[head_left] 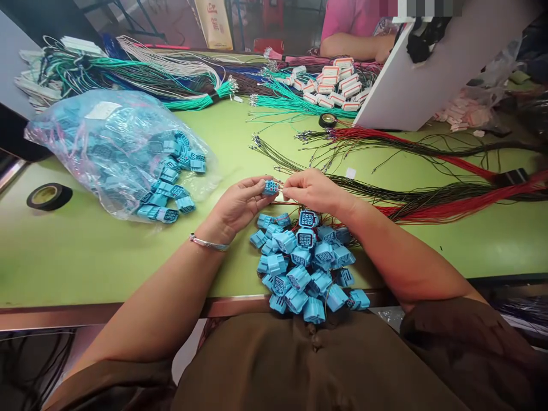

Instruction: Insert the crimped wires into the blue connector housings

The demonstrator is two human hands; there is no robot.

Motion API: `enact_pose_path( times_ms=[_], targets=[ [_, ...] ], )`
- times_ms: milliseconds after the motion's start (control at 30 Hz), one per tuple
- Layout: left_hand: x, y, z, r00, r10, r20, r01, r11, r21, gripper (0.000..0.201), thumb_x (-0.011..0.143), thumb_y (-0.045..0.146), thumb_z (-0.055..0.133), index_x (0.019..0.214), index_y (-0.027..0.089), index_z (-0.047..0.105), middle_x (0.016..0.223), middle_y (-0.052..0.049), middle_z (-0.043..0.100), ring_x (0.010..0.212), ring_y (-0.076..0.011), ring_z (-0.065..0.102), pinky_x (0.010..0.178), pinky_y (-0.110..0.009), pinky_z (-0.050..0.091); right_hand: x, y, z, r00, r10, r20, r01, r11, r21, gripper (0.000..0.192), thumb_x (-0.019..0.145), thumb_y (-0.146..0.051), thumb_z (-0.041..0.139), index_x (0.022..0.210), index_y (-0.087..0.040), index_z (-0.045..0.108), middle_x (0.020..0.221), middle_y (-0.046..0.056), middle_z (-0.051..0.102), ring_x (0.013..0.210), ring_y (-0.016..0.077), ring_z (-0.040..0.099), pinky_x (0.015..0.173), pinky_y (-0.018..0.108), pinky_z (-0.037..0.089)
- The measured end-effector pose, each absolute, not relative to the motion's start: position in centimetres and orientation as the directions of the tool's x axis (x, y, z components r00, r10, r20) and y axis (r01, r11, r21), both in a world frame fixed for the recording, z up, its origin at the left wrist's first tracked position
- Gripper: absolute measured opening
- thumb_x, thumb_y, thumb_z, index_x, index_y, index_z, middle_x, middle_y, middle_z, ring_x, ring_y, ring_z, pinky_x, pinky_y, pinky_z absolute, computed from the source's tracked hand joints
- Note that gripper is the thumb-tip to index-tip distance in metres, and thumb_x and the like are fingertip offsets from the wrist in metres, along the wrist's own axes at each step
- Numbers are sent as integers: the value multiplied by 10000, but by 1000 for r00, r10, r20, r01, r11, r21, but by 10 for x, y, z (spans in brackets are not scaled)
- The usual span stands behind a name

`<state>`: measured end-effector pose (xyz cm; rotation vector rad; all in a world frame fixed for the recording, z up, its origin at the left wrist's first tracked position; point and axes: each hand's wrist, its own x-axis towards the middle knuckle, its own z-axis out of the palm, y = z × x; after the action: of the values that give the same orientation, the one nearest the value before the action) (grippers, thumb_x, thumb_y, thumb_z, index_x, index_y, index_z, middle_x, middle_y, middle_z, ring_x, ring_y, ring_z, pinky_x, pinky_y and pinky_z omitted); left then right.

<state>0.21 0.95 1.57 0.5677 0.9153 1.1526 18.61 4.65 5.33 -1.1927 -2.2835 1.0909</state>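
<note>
Shows, above a smooth yellow-green table [85,257], a small blue connector [271,188] of moulded plastic, blocky, with a many-holed face dotted red. Below, piled at and over the near edge, a loose heap of blue connectors [299,257]: hard, square-mouthed, several with gridded cavities. To the left, a crinkled clear plastic bag [120,137], bulging, with matching connectors [170,214] spilled at the mouth; nearby, a flat black ring of tape [64,196]. To the right, long red and black wires [422,206], thin and flexible, lying in loose bundles. Farther back, beside a flat white panel [398,85], a pile of blocky white connectors [338,85] with orange edging. As to pose, both forearms [166,297] reaching inward from the near edge, converging near the middle of the table. Left hand [240,208], with a pale bracelet [209,244] at the wrist, palm partly upturned, pinching the small blue connector between thumb and fingers. Right hand [314,191], back uppermost, fingers curled, pinching a thin strand [281,190] just beside the connector; exact seating of the strand too small to tell.
</note>
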Motion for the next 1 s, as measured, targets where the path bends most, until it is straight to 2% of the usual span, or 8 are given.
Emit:
enact_pose_path(
  times_ms=[133, 367, 467, 600, 733, 833, 1000],
  targets=[
    [2, 9, 16, 137, 949, -284, -495, 314, 810, 147, 800, 137, 722, 940, 95, 726, 876, -88, 746, 813, -134, 706, 810, -247, 583, 185, 45, 60, -603, 785, -142, 542, 273, -794, 190, 772, -176, 543, 635, -112, 659, 499, -51, 447, 499, 58, 346, 519, 237, 258],
    [0, 6, 17, 139, 962, -237, -426, 274, 863, 275, 689, 220, 836, 925, 122, 735, 897, -74, 752, 809, -138, 707, 822, -274, 581, 186, 47, 59, -623, 763, -172, 543, 264, -797, 195, 790, -182, 535, 641, -116, 642, 486, -61, 425, 485, 55, 327, 507, 236, 252],
    [3, 3, 17, 132, 978, -160, -344, 196, 918, 340, 642, 268, 873, 921, 131, 736, 881, -74, 757, 781, -153, 713, 815, -305, 583, 185, 49, 56, -644, 747, -164, 541, 294, -788, 201, 795, -168, 530, 620, -120, 616, 509, -54, 447, 504, 54, 346, 512, 229, 260],
    [13, -1, 14, 48, 997, -63, -299, 74, 951, 373, 613, 320, 888, 896, 136, 729, 757, -52, 742, 701, -158, 703, 784, -330, 583, 184, 48, 53, -645, 752, -133, 557, 344, -756, 246, 800, -174, 549, 558, -132, 563, 476, -58, 441, 485, 47, 353, 502, 218, 262],
    [15, 0, 12, 26, 993, -118, -419, 119, 900, 370, 602, 289, 895, 887, 128, 722, 780, -48, 737, 745, -151, 706, 801, -314, 577, 184, 42, 52, -547, 829, -119, 552, 251, -795, 231, 801, -254, 596, 608, -128, 612, 499, -18, 567, 472, 71, 481, 503, 210, 347],
    [10, 3, 12, 4, 986, -169, -487, 149, 861, 343, 618, 256, 888, 885, 123, 719, 806, -44, 735, 789, -134, 703, 838, -289, 567, 184, 38, 54, -496, 862, -101, 521, 202, -829, 147, 766, -212, 595, 662, -125, 651, 523, -5, 605, 480, 88, 540, 510, 207, 387],
    [6, 4, 15, 29, 982, -184, -479, 175, 860, 327, 627, 231, 882, 886, 118, 716, 820, -52, 738, 800, -139, 702, 842, -290, 564, 183, 37, 55, -515, 857, -17, 557, 319, -767, 169, 709, -127, 530, 607, -126, 665, 522, -2, 596, 500, 89, 518, 525, 222, 361]
  ],
)
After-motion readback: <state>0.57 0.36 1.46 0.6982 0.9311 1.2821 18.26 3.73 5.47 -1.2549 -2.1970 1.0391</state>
